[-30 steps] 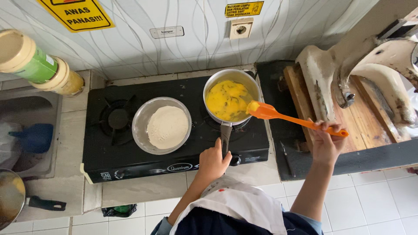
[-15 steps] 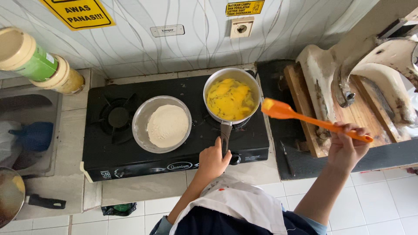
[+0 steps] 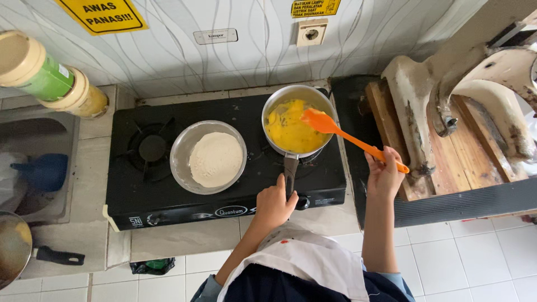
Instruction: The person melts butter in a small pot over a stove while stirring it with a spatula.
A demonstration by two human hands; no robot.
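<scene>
A small steel saucepan (image 3: 275, 100) with yellow beaten egg (image 3: 288, 131) in it stands on the right burner of a black two-burner stove (image 3: 140, 190). My left hand (image 3: 274, 202) grips the pan's dark handle (image 3: 290, 170) at the stove's front edge. My right hand (image 3: 384, 174) holds an orange spatula (image 3: 349, 138) by the handle end. Its blade hangs over the pan's right rim, just above the egg. A steel bowl (image 3: 182, 145) of white flour (image 3: 215, 159) sits in the middle of the stove.
The left burner (image 3: 151, 147) is bare. A green-labelled jar (image 3: 34, 70) and a yellow jar (image 3: 84, 98) lie at the far left above a sink (image 3: 33, 128) holding a blue funnel (image 3: 43, 170). Another pan (image 3: 14, 246) sits at the lower left. A wooden board (image 3: 464, 159) lies on the right.
My right hand swung the spatula out of the pan to the right, then brought it back left so the blade is over the pan rim again. My left hand stayed on the handle.
</scene>
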